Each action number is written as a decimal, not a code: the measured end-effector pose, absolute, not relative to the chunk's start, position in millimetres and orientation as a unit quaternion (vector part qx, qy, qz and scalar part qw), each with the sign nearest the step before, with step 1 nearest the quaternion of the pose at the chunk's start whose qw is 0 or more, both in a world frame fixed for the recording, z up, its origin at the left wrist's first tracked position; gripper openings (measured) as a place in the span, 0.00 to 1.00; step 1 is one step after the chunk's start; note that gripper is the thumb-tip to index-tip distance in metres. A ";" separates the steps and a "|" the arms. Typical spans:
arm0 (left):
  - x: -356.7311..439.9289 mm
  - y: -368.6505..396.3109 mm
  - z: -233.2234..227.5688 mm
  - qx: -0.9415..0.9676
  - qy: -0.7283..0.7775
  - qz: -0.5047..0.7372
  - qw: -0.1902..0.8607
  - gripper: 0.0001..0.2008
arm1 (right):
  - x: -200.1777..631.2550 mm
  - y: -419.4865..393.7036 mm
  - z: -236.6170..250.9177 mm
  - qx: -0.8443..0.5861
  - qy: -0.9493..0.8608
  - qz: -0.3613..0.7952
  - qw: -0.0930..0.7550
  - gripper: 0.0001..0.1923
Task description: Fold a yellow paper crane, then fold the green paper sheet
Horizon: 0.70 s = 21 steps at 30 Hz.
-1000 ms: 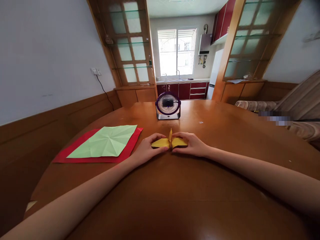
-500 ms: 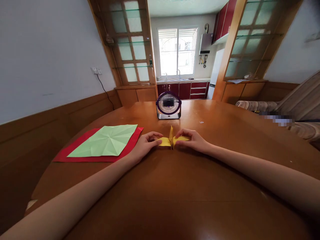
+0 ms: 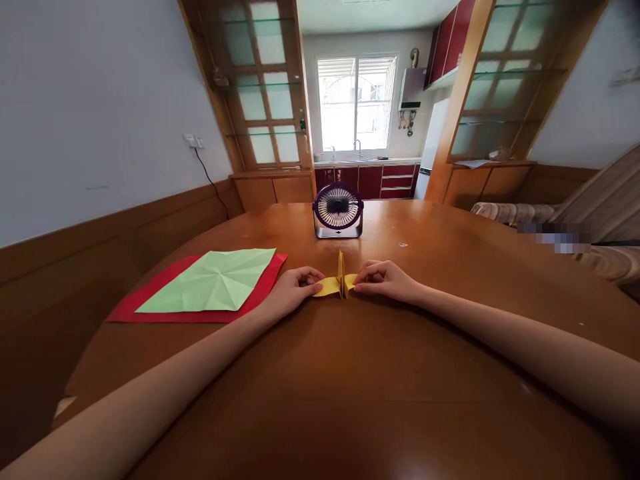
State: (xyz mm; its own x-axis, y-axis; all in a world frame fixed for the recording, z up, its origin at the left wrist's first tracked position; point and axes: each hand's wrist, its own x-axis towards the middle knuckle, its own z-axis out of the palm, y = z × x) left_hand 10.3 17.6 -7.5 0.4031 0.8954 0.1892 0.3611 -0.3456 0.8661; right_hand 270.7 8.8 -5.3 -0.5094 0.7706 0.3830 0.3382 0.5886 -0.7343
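A: What lies at the centre of the figure?

B: A folded yellow paper (image 3: 339, 285), resting on the wooden desk (image 3: 360, 373), with one pointed flap standing upright from its middle.

A: How do the hands stand?

B: The left hand (image 3: 293, 291), at 9 o'clock of the paper, has its grip closed on the left flap between thumb and fingers. The right hand (image 3: 386, 281), at 3 o'clock, is pinched shut on the right flap. Both forearms lie along the desk.

A: And farther out?

B: At 12 o'clock of the paper stands a small purple fan (image 3: 337, 211), apart from it. At 9 o'clock, beyond the left hand, a creased green sheet (image 3: 213, 281) lies on a larger red sheet (image 3: 150, 300).
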 end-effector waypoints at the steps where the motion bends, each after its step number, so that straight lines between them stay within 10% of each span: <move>1: 10.2 17.1 -7.1 0.751 0.424 0.339 0.377 0.13 | 271.2 9.3 -5.2 -0.341 -0.814 0.304 0.359 0.14; 8: 8.2 16.2 -7.0 0.784 0.423 0.334 0.308 0.15 | 273.5 12.0 -5.9 -0.357 -0.783 0.325 0.392 0.14; 16: 9.4 3.9 -2.6 0.902 0.314 0.294 -0.037 0.15 | 270.5 2.2 -10.3 -0.278 -0.880 0.072 0.378 0.14; 21: 9.9 1.3 -0.5 0.934 0.264 0.235 -0.049 0.17 | 268.5 -2.2 -8.4 -0.269 -0.911 -0.026 0.312 0.14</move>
